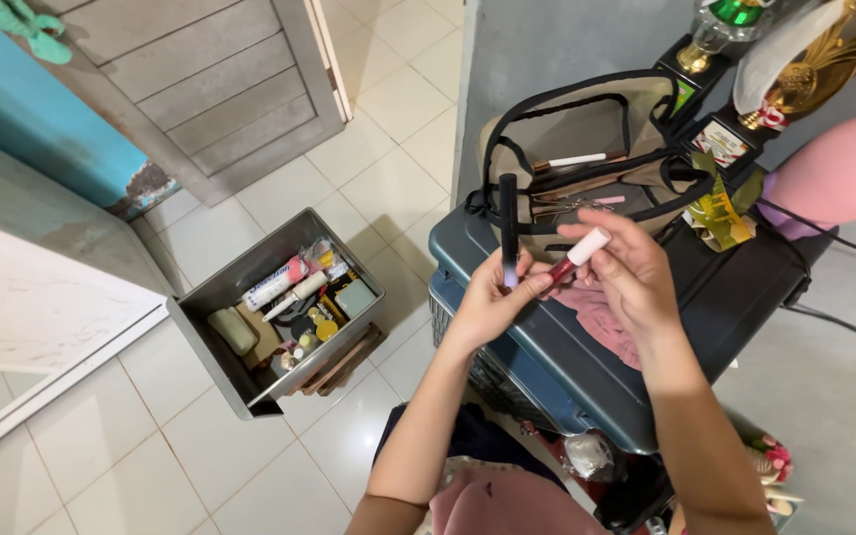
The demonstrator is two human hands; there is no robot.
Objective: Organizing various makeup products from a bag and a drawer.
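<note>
My left hand [492, 297] holds a slim black tube [509, 223] upright, its lower end fading to a pale tip. My right hand [626, 272] pinches a small red lip-gloss tube with a white cap [577, 255], tilted up to the right, its red end close to my left fingers. Both hands hover over a dark blue plastic case [557, 362]. Just behind them an open beige pouch with black trim [587, 129] shows several pens and small sticks inside.
A grey bin [212, 297] full of tubes, jars and small cosmetics stands on the white tiled floor at the left. Trophies [804, 69] and a pink round object [834, 173] sit at the right. Pink cloth [601, 317] lies on the case. A grey wooden door [200, 79] is at the top left.
</note>
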